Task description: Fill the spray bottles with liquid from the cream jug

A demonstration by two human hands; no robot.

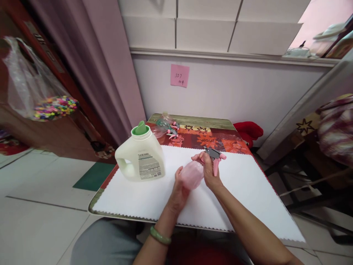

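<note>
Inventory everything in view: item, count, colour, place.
Bottle: 1, pink, centre
Spray head: 1, pink-grey, beside bottle
Jug: 1, whitish, on sheet
Sprayers: several, mixed colours, behind jug
Sheet: 1, white, on table
Table: 1, red-green, centre
Note: 1, pink, wall
Bag: 1, clear, far left
Curtain: 1, mauve, left
Mat: 1, green, floor
Soft-looking item: 1, red, beside table
Cloth: 1, red-white, right
Bangle: 1, green, lower centre
Left hand, right hand: 2, bare, centre

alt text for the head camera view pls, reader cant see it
A person's left hand holds a pink bottle while the right hand holds a pink-and-gray spray head close beside it, over a white-covered table. A large pale jug stands to the left; more spray heads lie farther back.
</note>
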